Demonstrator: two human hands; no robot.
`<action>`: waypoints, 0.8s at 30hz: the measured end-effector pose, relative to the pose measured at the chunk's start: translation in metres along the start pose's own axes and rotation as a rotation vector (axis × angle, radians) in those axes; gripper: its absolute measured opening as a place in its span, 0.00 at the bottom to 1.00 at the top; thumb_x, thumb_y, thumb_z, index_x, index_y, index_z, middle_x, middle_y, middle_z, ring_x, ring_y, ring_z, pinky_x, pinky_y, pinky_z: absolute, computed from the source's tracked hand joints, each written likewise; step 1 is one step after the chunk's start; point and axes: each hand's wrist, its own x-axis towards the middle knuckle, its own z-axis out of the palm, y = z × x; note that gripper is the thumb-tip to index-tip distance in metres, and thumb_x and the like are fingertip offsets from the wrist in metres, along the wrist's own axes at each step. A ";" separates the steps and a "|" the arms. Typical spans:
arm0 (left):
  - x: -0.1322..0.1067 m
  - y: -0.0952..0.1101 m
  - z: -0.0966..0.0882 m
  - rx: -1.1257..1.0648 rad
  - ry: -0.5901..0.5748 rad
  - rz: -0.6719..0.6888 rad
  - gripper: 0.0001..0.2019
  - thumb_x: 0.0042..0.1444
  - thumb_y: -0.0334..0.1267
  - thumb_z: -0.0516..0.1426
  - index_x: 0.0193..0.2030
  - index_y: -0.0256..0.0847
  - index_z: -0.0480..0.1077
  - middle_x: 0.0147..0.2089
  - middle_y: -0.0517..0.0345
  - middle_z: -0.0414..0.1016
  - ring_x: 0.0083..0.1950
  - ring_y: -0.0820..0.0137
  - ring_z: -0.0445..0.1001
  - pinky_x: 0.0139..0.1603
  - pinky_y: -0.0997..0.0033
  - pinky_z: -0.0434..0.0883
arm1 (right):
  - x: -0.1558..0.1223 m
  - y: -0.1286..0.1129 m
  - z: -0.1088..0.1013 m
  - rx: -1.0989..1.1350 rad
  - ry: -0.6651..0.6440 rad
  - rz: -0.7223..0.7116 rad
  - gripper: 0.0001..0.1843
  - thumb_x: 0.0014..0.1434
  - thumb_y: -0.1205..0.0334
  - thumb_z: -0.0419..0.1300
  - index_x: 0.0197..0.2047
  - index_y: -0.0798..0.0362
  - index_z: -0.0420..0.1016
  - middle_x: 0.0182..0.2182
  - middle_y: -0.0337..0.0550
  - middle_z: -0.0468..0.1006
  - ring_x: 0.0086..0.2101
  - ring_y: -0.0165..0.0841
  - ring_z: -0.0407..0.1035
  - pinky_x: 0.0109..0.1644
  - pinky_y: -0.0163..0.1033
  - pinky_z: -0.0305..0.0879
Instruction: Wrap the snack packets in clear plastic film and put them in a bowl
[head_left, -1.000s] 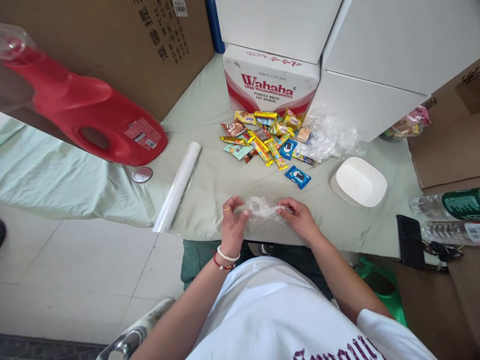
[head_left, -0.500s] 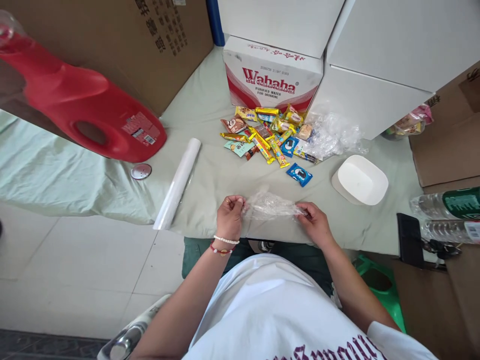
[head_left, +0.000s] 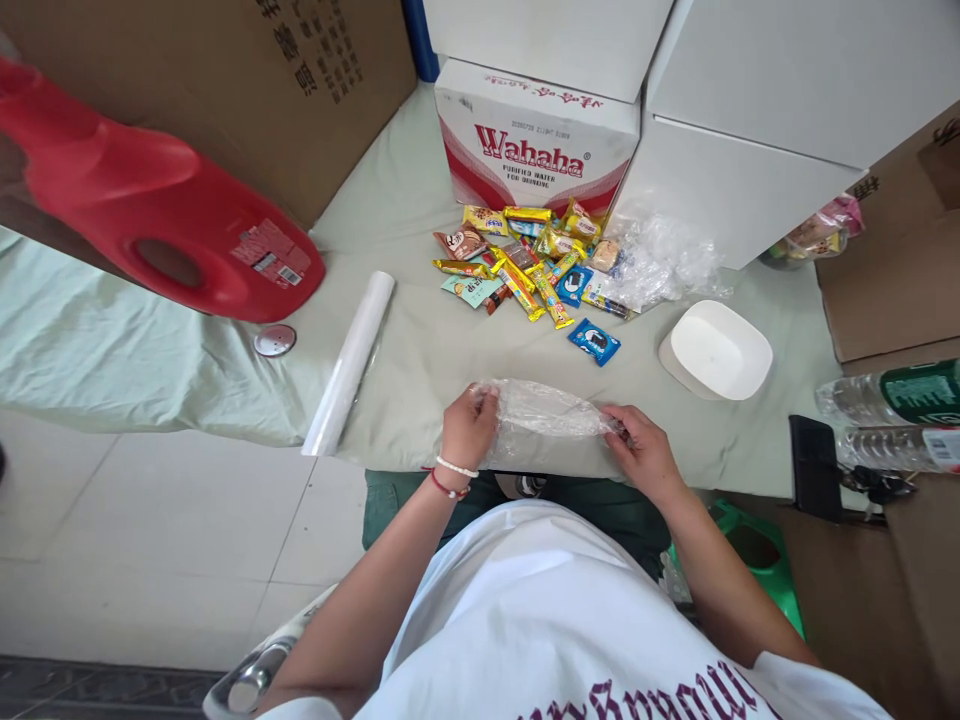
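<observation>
A clear plastic film cover [head_left: 551, 412], gathered along its edges, is stretched between my two hands just above the near edge of the cloth. My left hand [head_left: 470, 425] pinches its left end, fingers closed. At the other end, my right hand [head_left: 641, 447] grips the film between thumb and fingers. Beyond the hands lies a pile of wrapped snacks [head_left: 517, 275], with one blue snack packet [head_left: 595, 342] a little apart, nearest the film. To the right of the pile stands a white plastic bowl [head_left: 716, 350] with nothing visible inside.
A white roll [head_left: 349, 365] lies left of my hands. A red jug [head_left: 172, 210] and a round lid [head_left: 275, 340] are farther left. Crumpled clear plastic [head_left: 667, 262] sits by the Wahaba-style printed carton [head_left: 536, 140]. A phone [head_left: 815, 467] and bottles [head_left: 900, 445] lie at right.
The film has been pulled wider and opened into a longer oval. My right hand has shifted slightly right, and my left hand has turned inward. The camera view has tilted slightly.
</observation>
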 end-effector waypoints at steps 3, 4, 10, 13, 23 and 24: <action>0.003 -0.004 -0.003 -0.033 0.026 -0.022 0.18 0.63 0.49 0.59 0.24 0.46 0.66 0.18 0.63 0.64 0.24 0.69 0.63 0.31 0.70 0.59 | -0.011 0.002 -0.012 0.024 -0.076 0.008 0.19 0.68 0.52 0.60 0.59 0.48 0.76 0.50 0.50 0.80 0.37 0.37 0.74 0.42 0.45 0.76; 0.003 -0.004 -0.002 -0.041 0.034 -0.027 0.19 0.63 0.50 0.59 0.24 0.46 0.66 0.18 0.63 0.65 0.24 0.69 0.63 0.30 0.70 0.58 | -0.012 -0.001 -0.016 0.009 -0.045 0.014 0.20 0.67 0.50 0.62 0.59 0.48 0.76 0.52 0.51 0.79 0.38 0.38 0.74 0.42 0.45 0.76; -0.005 0.009 0.017 -0.127 0.007 -0.069 0.22 0.61 0.57 0.60 0.23 0.45 0.67 0.17 0.62 0.65 0.22 0.70 0.63 0.25 0.70 0.58 | 0.012 -0.048 0.000 -0.080 0.054 -0.129 0.14 0.70 0.48 0.60 0.51 0.46 0.80 0.45 0.50 0.79 0.47 0.44 0.72 0.53 0.52 0.72; -0.007 0.017 0.020 -0.190 -0.057 -0.087 0.23 0.59 0.61 0.60 0.24 0.45 0.67 0.16 0.64 0.63 0.19 0.72 0.61 0.23 0.71 0.57 | 0.035 -0.060 0.026 -0.067 -0.093 -0.234 0.11 0.68 0.52 0.62 0.47 0.47 0.81 0.46 0.52 0.81 0.48 0.47 0.69 0.55 0.55 0.69; -0.005 0.017 -0.024 -0.385 -0.509 -0.261 0.23 0.36 0.46 0.75 0.38 0.42 0.76 0.25 0.67 0.69 0.17 0.83 0.53 0.17 0.77 0.49 | 0.088 -0.047 -0.008 0.871 -0.368 0.397 0.25 0.51 0.38 0.73 0.34 0.51 0.75 0.28 0.38 0.78 0.26 0.30 0.68 0.30 0.36 0.64; -0.004 0.016 -0.026 -0.382 -0.530 -0.276 0.24 0.35 0.45 0.76 0.39 0.42 0.76 0.27 0.67 0.70 0.17 0.83 0.53 0.16 0.77 0.49 | 0.093 -0.044 -0.011 0.902 -0.365 0.451 0.25 0.48 0.39 0.75 0.32 0.51 0.74 0.27 0.38 0.78 0.23 0.28 0.67 0.26 0.34 0.61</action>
